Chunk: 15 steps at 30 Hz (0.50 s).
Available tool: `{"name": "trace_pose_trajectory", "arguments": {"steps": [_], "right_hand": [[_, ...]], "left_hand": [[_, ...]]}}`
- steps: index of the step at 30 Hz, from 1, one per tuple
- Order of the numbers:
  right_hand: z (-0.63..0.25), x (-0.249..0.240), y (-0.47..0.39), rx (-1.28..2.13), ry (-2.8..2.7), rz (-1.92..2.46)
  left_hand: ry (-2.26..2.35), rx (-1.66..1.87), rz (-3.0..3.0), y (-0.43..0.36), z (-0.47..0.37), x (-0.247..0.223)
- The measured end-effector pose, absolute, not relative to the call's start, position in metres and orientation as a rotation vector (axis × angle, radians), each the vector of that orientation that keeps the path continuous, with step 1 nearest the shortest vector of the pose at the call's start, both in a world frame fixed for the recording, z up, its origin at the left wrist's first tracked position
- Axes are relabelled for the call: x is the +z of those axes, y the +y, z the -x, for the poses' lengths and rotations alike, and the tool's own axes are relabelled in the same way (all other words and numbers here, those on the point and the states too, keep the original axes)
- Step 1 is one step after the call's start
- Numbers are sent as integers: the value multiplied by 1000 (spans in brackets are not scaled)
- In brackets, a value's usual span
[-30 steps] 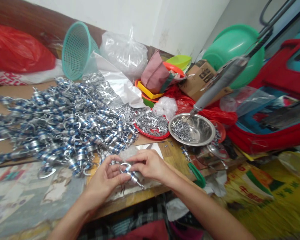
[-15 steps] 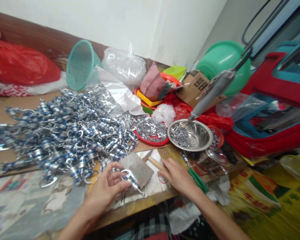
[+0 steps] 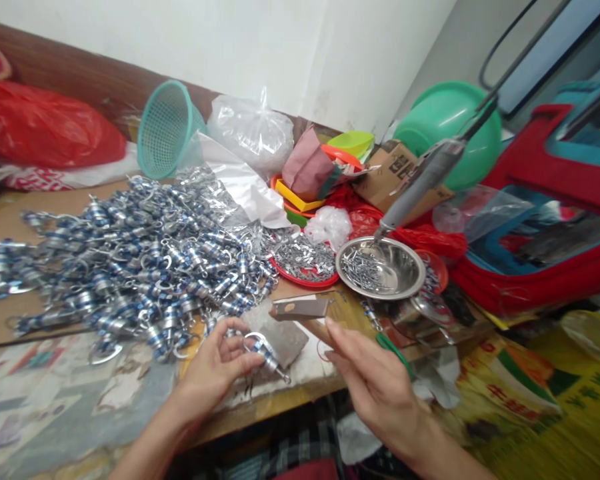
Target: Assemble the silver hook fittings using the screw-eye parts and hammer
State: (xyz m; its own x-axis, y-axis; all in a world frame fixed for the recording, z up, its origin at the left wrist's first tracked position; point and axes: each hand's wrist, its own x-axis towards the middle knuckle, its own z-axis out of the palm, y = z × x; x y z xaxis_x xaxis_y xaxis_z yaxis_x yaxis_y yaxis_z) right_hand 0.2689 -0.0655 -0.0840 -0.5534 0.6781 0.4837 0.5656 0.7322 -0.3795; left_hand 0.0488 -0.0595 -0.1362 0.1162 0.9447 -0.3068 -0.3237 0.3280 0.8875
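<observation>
My left hand [image 3: 225,363] pinches a blue-and-silver metal hook fitting [image 3: 266,357], with a curved hook at one end and a small ring at the other. It is held over the near part of a grey metal block [image 3: 280,330] on the table; whether the two touch I cannot tell. In my right hand [image 3: 380,370] is a hammer, its fingers wrapped around the wooden handle. The hammer head [image 3: 300,308] is raised above the far side of the block and hides part of it.
A large heap of similar fittings [image 3: 145,260] covers the left. Behind the block, a red tray [image 3: 307,279] holds small metal clips, and a steel bowl [image 3: 405,270] holds pins. A grey-handled tool [image 3: 425,177] hangs over the bowl. Green-handled scissors [image 3: 394,353] lie right.
My right hand has lifted the hammer off the table, bringing its head up over the block. My left hand keeps the fitting in nearly the same place.
</observation>
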Motion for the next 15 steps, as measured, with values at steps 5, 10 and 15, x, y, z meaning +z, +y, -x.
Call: {"name": "trace_pose_trajectory", "arguments": {"steps": [5, 10, 15], "right_hand": [[-269, -102, -72, 309, -2420, 1093], [-267, -105, -68, 452, -2372, 1148], [-285, -122, -34, 495, -2149, 1413]], "left_hand": [[1079, 1080, -759, -58, -48, -136], [1102, 1064, -751, -59, -53, -128], [1352, 1247, -799, -78, -14, -120]]}}
